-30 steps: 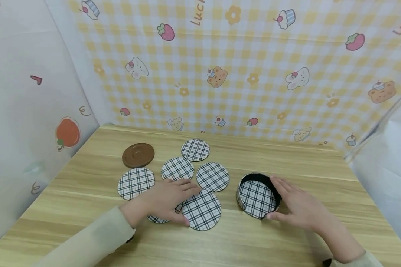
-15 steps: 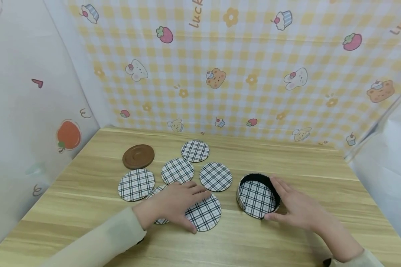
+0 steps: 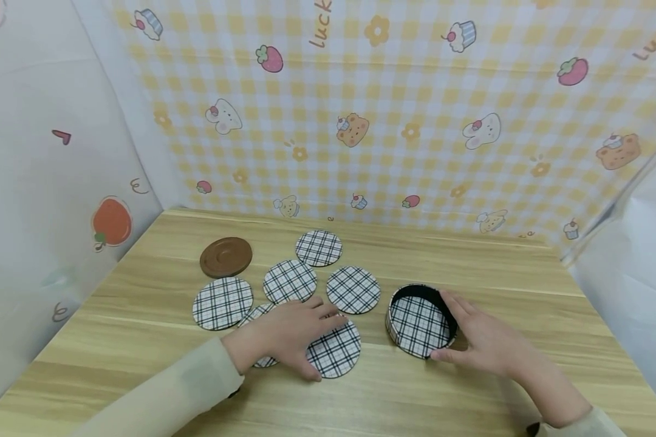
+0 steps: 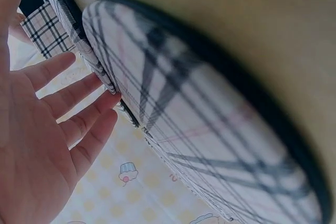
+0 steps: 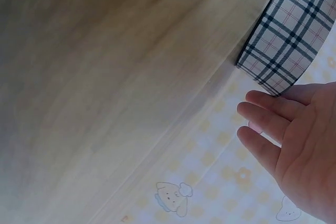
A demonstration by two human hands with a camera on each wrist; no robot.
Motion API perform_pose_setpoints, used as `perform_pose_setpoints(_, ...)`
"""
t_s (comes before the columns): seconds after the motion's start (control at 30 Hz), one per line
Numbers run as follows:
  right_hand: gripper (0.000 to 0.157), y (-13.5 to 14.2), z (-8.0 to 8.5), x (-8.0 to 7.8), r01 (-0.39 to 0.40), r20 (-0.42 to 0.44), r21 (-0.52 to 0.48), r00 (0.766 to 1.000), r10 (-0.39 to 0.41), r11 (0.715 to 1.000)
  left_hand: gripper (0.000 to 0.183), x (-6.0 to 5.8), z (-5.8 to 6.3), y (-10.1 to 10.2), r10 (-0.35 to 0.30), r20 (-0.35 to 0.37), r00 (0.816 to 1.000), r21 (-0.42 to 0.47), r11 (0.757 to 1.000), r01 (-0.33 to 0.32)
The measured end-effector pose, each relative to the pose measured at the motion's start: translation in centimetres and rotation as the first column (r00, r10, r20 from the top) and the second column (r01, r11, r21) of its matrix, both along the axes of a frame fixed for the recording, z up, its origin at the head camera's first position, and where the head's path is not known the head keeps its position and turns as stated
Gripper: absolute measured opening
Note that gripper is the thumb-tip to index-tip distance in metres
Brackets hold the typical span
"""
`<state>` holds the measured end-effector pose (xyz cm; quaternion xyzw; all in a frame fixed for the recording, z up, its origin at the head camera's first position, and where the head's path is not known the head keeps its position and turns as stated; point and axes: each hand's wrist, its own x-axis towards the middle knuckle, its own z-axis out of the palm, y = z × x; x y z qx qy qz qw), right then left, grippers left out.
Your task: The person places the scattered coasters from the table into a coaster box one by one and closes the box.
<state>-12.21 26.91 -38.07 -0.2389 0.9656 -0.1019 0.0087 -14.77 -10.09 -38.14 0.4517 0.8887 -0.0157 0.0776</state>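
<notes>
My left hand (image 3: 295,334) lies palm down over a round plaid coaster (image 3: 339,358) near the front, covering its left side. Fingers and thumb are spread across the disc; in the left wrist view the fingers are fairly straight, with a plaid coaster (image 4: 199,114) beside them. To the right, a round plaid coaster holder (image 3: 395,331) with a black inner wall stands upright. My right hand (image 3: 489,340) holds its right side, fingers at the back rim and thumb at the front. Plaid shows at the holder's bottom; whether that is a coaster or lining, I cannot tell.
More plaid coasters lie flat: one at left (image 3: 222,303), one half under the left wrist, one in the middle (image 3: 290,281), one right of it (image 3: 353,289), one at the back (image 3: 319,247). A brown disc (image 3: 226,257) sits back left. Patterned cloth walls (image 3: 306,121) border the wooden table (image 3: 497,261).
My left hand has shifted right, further over the front coaster. The coaster behind its fingertips has slid slightly right. My right hand and the holder look unmoved.
</notes>
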Motion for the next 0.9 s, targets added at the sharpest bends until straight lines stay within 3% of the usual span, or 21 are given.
perform_pose_setpoints(0.37,0.12,-0.1,0.4,-0.5,0.01,0.043,-0.099,0.999,-0.005,0.995,0.099,-0.3,0.0,-0.2,-0.002,0.054,0.999,0.025,1.0,0.0)
perform_pose_setpoints(0.6,0.121,0.0,0.4,-0.7,0.026,0.087,-0.174,0.996,-0.011,0.984,0.098,-0.9,0.6,-0.1,-0.022,0.041,0.999,0.057,0.998,0.02)
perform_pose_setpoints(0.9,0.119,-0.1,0.3,-0.6,0.03,0.102,-0.206,0.995,-0.008,0.978,0.098,-1.5,1.1,0.5,-0.035,0.096,0.995,0.102,0.994,0.025)
